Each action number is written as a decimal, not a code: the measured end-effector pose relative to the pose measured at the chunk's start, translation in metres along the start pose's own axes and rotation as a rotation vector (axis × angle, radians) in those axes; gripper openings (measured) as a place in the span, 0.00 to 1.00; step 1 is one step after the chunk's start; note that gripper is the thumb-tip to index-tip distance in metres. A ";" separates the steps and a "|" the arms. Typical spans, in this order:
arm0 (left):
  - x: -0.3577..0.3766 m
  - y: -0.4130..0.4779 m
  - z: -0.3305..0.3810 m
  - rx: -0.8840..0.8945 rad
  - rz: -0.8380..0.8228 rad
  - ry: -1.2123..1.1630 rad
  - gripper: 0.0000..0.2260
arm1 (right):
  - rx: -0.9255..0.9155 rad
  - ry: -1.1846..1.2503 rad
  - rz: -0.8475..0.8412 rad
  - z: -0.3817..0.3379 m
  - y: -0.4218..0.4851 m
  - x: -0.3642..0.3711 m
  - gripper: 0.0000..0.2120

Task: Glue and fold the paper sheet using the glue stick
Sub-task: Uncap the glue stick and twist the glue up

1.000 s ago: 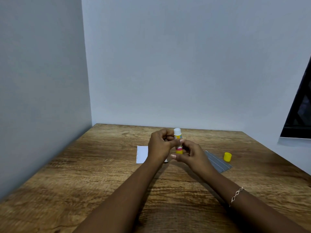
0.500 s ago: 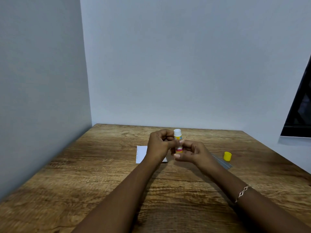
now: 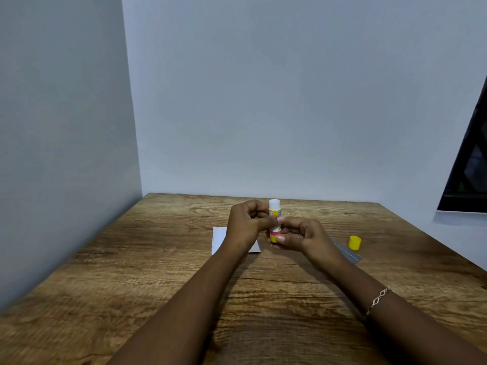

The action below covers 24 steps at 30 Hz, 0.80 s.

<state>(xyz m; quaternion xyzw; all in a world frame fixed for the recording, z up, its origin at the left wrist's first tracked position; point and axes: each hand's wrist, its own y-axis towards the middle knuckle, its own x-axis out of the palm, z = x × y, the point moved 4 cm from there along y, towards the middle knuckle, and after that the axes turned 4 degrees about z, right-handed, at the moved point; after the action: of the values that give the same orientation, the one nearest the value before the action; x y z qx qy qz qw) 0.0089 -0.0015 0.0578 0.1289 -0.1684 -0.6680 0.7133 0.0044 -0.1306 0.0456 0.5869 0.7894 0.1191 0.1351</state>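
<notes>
Left hand [image 3: 246, 223] pinches glue stick [image 3: 274, 219] upright above table [image 3: 158, 272]; right hand [image 3: 299, 234] pinches its base. I judge twisting glue out; next, swipe paper [image 3: 218, 238] lying under left wrist. Yellow cap [image 3: 354, 242] off right, beside grey sheet [image 3: 349, 255]; nothing blocks.

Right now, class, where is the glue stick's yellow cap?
In the head view, the yellow cap stands on the wooden table, right of the right hand, beside a grey sheet.
</notes>
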 end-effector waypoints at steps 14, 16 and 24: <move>0.002 0.001 -0.004 0.020 0.046 -0.032 0.10 | -0.149 -0.313 0.156 0.002 0.004 0.004 0.08; 0.001 0.002 -0.003 0.029 0.034 -0.022 0.08 | -0.119 -0.236 0.138 0.002 0.004 0.003 0.09; -0.001 0.000 0.001 0.059 0.067 -0.022 0.08 | -0.132 -0.269 0.123 0.001 0.000 0.014 0.13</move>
<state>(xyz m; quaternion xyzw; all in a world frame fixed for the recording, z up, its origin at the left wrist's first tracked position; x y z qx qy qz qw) 0.0085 -0.0009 0.0592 0.1367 -0.1999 -0.6399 0.7293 0.0009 -0.1174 0.0437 0.6347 0.7171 0.0990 0.2705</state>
